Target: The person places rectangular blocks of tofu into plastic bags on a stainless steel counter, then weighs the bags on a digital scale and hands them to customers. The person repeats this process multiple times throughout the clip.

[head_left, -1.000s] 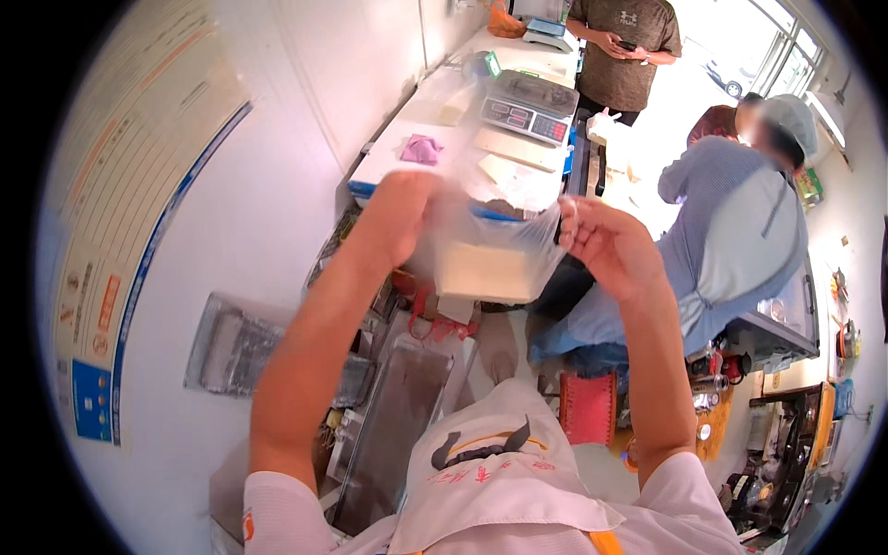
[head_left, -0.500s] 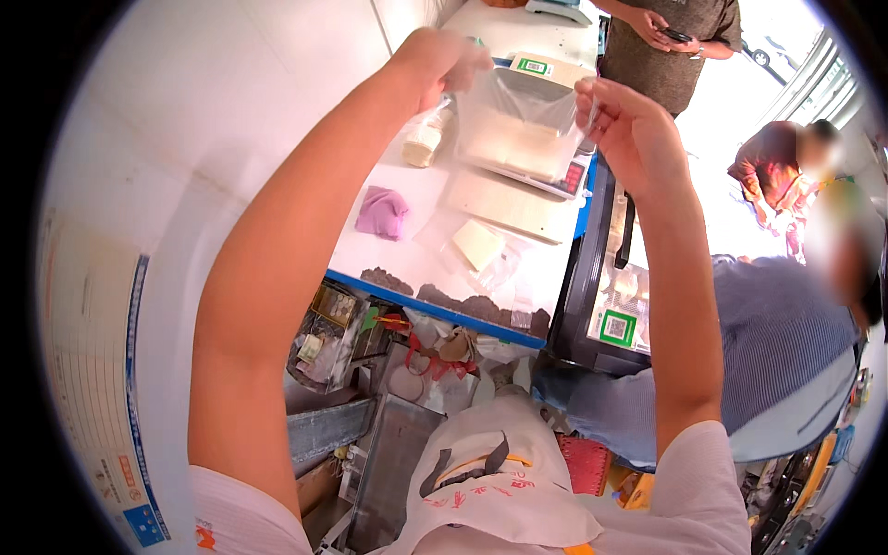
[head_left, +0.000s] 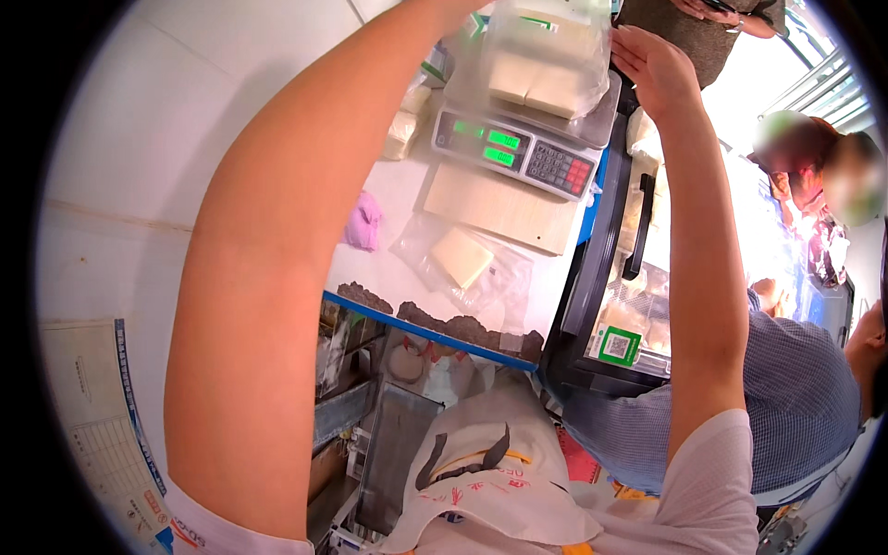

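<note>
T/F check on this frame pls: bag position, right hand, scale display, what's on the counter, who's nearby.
1. The clear bag of pale blocks sits on the electronic scale. True.
2. The right hand is closed in a fist around the bag. False: its fingers are stretched out flat beside the bag's right edge.
3. The scale's displays glow green. True.
4. The pink cloth lies on top of the wooden board. False: it lies on the white counter, to the left of the board and apart from it.
5. No one else is in view. False: a person in a blue checked shirt is at the right.
6. The left hand is plainly visible. False: it runs out of view at the top edge.
</note>
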`<action>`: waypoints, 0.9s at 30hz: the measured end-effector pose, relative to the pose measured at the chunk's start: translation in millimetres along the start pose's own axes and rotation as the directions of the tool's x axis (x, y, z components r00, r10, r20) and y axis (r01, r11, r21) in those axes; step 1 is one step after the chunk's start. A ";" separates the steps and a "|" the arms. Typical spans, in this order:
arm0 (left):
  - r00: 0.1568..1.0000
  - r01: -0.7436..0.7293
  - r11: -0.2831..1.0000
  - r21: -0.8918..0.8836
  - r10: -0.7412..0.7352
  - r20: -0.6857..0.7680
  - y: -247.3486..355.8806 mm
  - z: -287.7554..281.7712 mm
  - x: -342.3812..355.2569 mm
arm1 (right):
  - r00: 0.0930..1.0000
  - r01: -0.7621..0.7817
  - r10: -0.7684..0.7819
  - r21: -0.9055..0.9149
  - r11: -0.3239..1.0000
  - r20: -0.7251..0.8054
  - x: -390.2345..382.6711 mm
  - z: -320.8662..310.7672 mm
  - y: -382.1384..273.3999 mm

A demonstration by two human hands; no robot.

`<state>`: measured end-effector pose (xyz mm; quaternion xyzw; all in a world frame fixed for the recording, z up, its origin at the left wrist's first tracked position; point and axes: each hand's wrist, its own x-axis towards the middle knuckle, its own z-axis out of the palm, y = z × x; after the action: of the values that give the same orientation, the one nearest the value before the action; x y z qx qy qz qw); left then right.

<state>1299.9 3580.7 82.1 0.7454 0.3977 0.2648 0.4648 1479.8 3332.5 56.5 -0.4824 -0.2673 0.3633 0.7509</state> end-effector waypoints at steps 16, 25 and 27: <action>0.724 0.595 0.735 -0.326 -0.666 -0.179 -260.2 -79.7 -587.8 | 0.747 -0.593 0.567 0.036 0.804 -0.346 -395.5 -65.9 175.0; 0.483 0.820 0.424 -0.385 -0.873 0.066 -319.9 -36.0 -811.7 | 0.894 -0.446 0.425 -0.388 0.806 -0.144 -383.2 -28.6 198.2; 0.544 0.782 0.514 -0.352 -0.839 -0.016 -300.8 -37.4 -771.5 | 0.958 -0.214 0.286 -0.630 0.746 0.014 -366.8 -17.1 204.3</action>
<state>747.8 3027.0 -193.1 0.3631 0.6954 0.1412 0.6039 1216.3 3084.1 -156.6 -0.7136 -0.3458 0.3777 0.4780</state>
